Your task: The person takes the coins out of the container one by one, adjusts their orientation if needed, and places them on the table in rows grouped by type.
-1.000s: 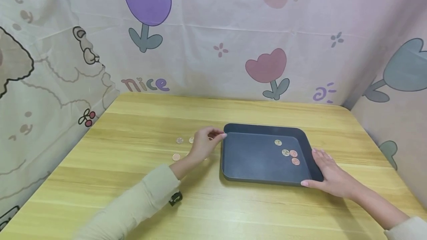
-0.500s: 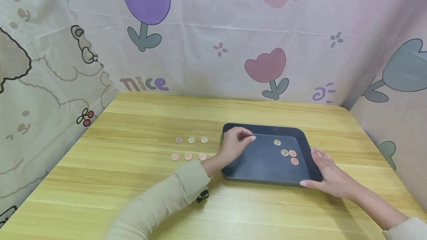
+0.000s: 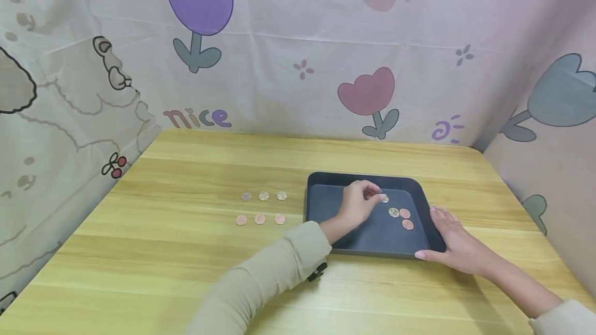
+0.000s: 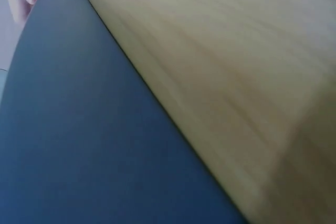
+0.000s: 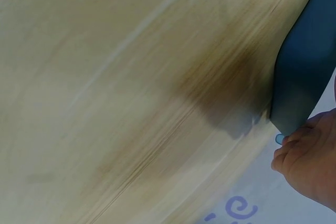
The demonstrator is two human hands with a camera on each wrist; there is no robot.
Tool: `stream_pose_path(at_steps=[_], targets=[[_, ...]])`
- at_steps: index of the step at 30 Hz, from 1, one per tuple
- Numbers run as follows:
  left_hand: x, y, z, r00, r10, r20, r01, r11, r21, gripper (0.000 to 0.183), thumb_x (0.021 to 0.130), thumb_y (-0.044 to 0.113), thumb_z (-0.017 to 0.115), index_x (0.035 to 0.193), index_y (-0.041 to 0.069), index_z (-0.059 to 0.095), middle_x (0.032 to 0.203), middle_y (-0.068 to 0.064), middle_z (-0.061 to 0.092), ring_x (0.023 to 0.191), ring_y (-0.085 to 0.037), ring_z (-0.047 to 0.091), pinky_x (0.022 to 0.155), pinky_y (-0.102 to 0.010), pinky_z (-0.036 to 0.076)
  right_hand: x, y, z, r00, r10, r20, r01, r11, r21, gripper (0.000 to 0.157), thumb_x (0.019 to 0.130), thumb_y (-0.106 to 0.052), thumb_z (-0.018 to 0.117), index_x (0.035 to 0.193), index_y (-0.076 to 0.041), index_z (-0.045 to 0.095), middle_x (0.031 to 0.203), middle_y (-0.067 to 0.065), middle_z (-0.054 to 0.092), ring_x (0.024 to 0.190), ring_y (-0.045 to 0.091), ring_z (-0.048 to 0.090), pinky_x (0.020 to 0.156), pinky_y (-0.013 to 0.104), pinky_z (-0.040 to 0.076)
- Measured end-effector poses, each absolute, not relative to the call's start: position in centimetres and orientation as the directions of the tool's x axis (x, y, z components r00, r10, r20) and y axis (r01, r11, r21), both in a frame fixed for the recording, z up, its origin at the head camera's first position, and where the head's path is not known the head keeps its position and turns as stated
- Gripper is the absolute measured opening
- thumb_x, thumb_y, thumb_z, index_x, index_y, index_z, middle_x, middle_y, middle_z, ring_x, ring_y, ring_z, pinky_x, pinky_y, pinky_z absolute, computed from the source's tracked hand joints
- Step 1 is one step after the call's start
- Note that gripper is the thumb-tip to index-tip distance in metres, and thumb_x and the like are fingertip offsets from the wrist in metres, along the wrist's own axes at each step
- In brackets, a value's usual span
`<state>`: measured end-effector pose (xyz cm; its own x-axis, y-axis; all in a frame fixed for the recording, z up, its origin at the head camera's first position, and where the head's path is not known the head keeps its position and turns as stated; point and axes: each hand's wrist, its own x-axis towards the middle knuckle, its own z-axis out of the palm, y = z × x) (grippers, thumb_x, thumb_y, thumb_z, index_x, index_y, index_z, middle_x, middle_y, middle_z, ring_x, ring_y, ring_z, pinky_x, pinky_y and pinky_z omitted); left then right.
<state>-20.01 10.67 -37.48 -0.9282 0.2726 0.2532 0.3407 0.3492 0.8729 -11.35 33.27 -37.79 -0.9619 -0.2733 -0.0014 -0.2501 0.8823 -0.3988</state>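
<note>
A dark rectangular baking tray (image 3: 354, 253) sits on the wooden table with several coins inside. My left hand (image 3: 357, 203) reaches over its left part, thumb and forefinger at a gold-coloured coin (image 3: 385, 198) that lies on the tray floor. Those fingertips cover part of it. Just to the right are another gold-coloured coin (image 3: 394, 212) and two copper coins (image 3: 405, 213). At the tray's near right corner, my right hand (image 3: 458, 244) holds the tray, thumb on the front rim and fingers along the right side; in the right wrist view, fingers (image 5: 294, 148) meet the tray's end.
Left of the tray, several coins lie in two rows: silvery and gold-coloured coins (image 3: 264, 196) behind, copper coins (image 3: 259, 219) in front. A printed cloth (image 3: 279, 66) hangs along the table's back and sides. The table (image 3: 163, 252) extends around the tray.
My left hand has moved right, from the tray's left rim to the gold-coloured coin inside, uncovering the rows of coins on the table. My right hand stays at the tray's corner.
</note>
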Motion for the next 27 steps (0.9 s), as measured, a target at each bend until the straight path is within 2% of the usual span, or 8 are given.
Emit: stream_pose_path(at_steps=[12, 20, 27], targets=[[-20.4, 14.1, -38.0, -0.953, 0.237, 0.191, 0.274, 0.399, 0.875, 0.02, 0.081, 0.016, 0.071, 0.095, 0.003, 0.066, 0.086, -0.006, 0.063, 0.073, -0.009, 0.059, 0.063, -0.011, 0.044, -11.6, 32.9, -38.1, -0.957, -0.291, 0.02, -0.275, 0.877, -0.394, 0.106, 0.074, -0.045, 0.073, 0.14, 0.016, 0.017, 0.144, 0.039, 0.019, 0.133, 0.055, 0.014, 0.11, 0.06, 0.007], [-20.6, 15.8, -38.6, -0.989, 0.144, 0.03, 0.109, 0.581, 0.807, 0.014, 0.078, 0.019, 0.075, 0.088, 0.011, 0.069, 0.08, 0.002, 0.065, 0.07, -0.006, 0.055, 0.064, -0.015, 0.043, -11.4, 32.8, -38.1, -0.957, -0.291, 0.016, -0.272, 0.871, -0.409, 0.105, 0.075, -0.044, 0.072, 0.14, 0.016, 0.015, 0.145, 0.038, 0.017, 0.134, 0.054, 0.012, 0.113, 0.055, 0.002], [-20.9, 16.1, -38.8, -0.989, 0.145, -0.009, 0.103, 0.741, 0.663, 0.016, 0.071, 0.022, 0.081, 0.081, 0.017, 0.07, 0.079, 0.006, 0.065, 0.078, -0.008, 0.058, 0.07, -0.016, 0.044, -11.4, 32.8, -38.0, -0.957, -0.29, 0.001, -0.263, 0.866, -0.426, 0.105, 0.077, -0.043, 0.07, 0.141, 0.016, 0.011, 0.145, 0.039, 0.014, 0.134, 0.054, 0.01, 0.113, 0.054, -0.001]])
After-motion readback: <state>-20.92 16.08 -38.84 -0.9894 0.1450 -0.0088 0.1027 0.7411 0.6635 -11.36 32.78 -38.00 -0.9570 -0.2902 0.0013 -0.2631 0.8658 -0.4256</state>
